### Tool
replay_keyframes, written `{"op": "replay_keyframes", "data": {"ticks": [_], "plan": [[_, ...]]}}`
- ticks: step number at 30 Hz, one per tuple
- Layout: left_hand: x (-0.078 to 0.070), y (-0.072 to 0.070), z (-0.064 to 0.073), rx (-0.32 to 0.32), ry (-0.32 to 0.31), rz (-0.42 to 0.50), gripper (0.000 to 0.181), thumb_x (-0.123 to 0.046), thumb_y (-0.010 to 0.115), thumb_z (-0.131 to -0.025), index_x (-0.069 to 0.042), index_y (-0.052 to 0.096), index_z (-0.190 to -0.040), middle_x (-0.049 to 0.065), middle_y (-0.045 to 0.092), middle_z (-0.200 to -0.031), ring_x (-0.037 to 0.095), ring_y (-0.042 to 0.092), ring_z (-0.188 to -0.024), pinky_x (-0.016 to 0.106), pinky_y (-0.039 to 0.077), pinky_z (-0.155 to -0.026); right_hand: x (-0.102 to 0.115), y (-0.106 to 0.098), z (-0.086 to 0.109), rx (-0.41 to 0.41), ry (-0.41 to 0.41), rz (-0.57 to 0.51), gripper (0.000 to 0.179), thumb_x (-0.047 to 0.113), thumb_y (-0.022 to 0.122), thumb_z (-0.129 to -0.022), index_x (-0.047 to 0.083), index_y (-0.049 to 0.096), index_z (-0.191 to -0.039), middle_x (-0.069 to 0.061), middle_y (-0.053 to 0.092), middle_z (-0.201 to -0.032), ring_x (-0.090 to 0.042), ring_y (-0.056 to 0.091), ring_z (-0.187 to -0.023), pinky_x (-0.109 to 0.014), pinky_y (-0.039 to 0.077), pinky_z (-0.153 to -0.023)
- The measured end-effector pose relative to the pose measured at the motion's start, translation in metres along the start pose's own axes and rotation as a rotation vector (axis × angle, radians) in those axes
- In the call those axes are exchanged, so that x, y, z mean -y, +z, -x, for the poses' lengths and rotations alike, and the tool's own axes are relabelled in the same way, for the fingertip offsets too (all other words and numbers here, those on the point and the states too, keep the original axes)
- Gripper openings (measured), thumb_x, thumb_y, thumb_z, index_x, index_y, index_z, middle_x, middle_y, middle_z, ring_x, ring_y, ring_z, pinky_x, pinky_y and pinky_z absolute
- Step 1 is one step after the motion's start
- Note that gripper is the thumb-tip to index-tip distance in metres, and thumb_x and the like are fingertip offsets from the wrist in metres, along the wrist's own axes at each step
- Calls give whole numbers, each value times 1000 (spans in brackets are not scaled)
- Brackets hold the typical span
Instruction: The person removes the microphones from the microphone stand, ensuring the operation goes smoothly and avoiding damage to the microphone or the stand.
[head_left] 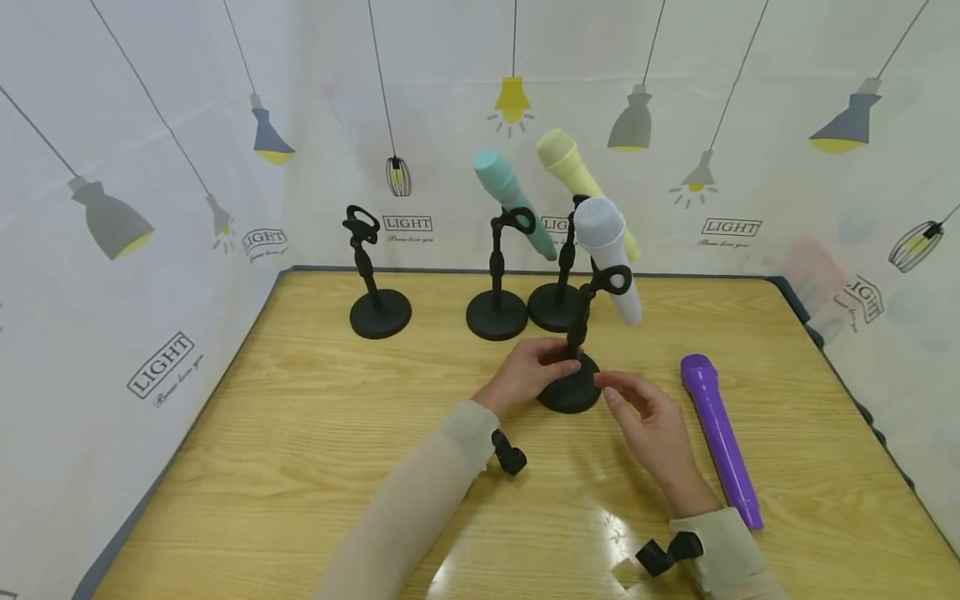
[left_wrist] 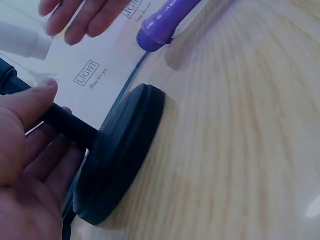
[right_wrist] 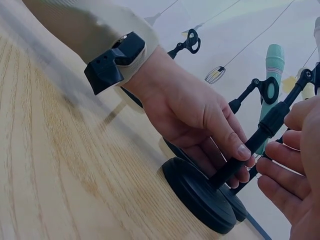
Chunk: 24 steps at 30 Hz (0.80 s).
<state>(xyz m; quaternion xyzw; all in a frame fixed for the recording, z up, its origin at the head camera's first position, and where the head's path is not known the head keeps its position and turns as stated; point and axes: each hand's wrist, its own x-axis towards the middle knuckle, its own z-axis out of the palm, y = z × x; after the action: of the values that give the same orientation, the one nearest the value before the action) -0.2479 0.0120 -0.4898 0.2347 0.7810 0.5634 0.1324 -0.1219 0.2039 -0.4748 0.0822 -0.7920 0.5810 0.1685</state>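
My left hand (head_left: 527,372) grips the pole of a black microphone stand (head_left: 572,395) just above its round base. In the left wrist view, the thumb and fingers of this hand (left_wrist: 22,165) lie round the pole (left_wrist: 72,126). A white microphone (head_left: 609,242) sits tilted in that stand's clip. My right hand (head_left: 651,423) is beside the base on the right, its fingers loosely bent and holding nothing. In the right wrist view this hand (right_wrist: 300,180) appears near the pole, apart from it. Right of it a purple microphone (head_left: 722,442) lies on the table.
Behind stand two black stands, one (head_left: 497,317) with a teal microphone (head_left: 506,187), the other (head_left: 557,307) with a yellow microphone (head_left: 573,171). Farther left is a black stand (head_left: 380,313) with a bare clip. A printed cloth (head_left: 450,100) rises behind the wooden table (head_left: 315,433).
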Motion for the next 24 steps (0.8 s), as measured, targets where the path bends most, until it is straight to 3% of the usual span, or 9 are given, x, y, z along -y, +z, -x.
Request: {"op": "replay_keyframes", "data": {"ticks": [11,21,24], "plan": [[-3,1,1,-57,-18,-69,30,-27,77,-103,-11,80,-128,0,82,-123,13,75,-118,34,59,-107,-1,-1,1,-4,-23,16,22,2,63,-108,-4,74,-126,-26,76,-124,11,67,-113,-8,51,-99],[-5,-14,18,16,28,-74,26,-23,75,-104,-11,81,-126,2,82,-123,16,75,-121,34,59,-108,3,-10,4,-5,0,51,24,5,63,-109,-3,73,-129,-25,76,-127,13,66,-113,-6,50,-99],[-4,-19,24,31,31,-90,24,-24,74,-105,-13,82,-125,2,82,-122,16,76,-120,35,60,-107,2,-11,3,-17,-4,27,23,3,63,-108,-3,74,-128,-17,78,-125,11,68,-113,-7,51,-98]]}}
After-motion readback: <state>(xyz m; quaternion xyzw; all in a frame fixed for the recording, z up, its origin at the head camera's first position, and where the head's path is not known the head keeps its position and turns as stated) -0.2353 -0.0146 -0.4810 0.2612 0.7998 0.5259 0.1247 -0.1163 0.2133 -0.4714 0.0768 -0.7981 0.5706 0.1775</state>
